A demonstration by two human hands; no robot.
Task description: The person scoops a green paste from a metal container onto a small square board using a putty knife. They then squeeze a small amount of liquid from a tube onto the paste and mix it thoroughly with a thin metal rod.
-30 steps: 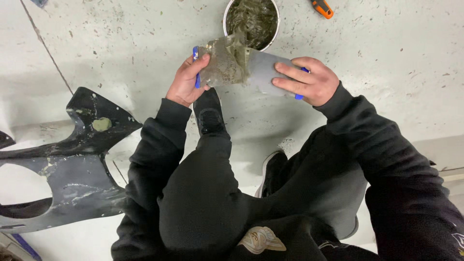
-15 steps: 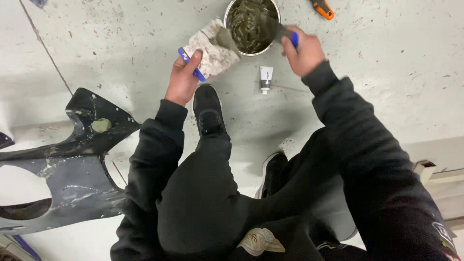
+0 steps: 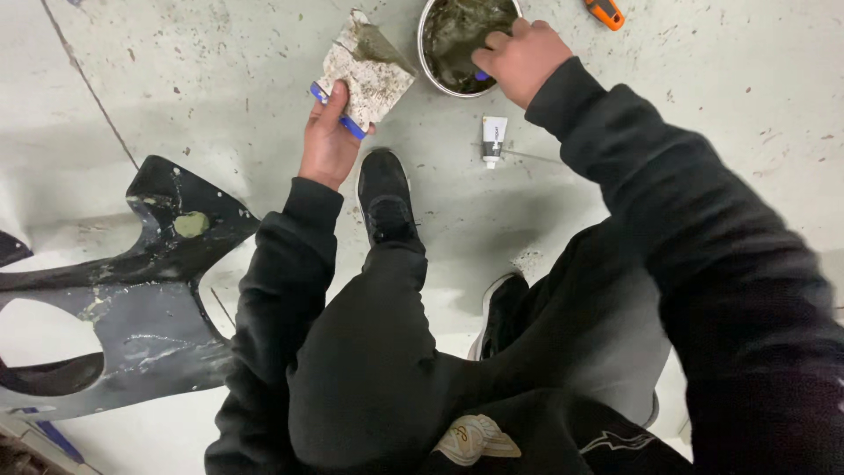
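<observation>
Looking down from the head view, I see a small white tube (image 3: 494, 140) with a dark cap lying flat on the pale concrete floor (image 3: 703, 114), just below the round metal can (image 3: 428, 66) and a little to the right of my black shoe (image 3: 385, 195); its label is too small for me to tell more than a dark band. An orange-handled tool (image 3: 606, 11) lies at the top edge, right of the can and apart from it. The can holds a greenish-grey paste (image 3: 455, 31) that fills most of it. My left hand (image 3: 327, 141) is raised, palm toward the can, fingers and thumb clamped on the blue-edged lower rim of a wide flat spreader (image 3: 367, 75), which stands tilted, its speckled whitish face up and a dab of the paste near its top corner. My right hand (image 3: 520, 57) reaches over the can's rim with the wrist bent down, fingers curled tight around a blue-handled tool (image 3: 480, 76) whose blade goes into the paste; only a sliver of the handle shows beneath the knuckles. Both arms are in black sleeves, the right one stretched forward from the shoulder, the left bent at the elbow. At the left, a dark curved bodywork panel (image 3: 132, 308) lies on the floor with a greenish patch (image 3: 191, 224) on its upper lobe.
</observation>
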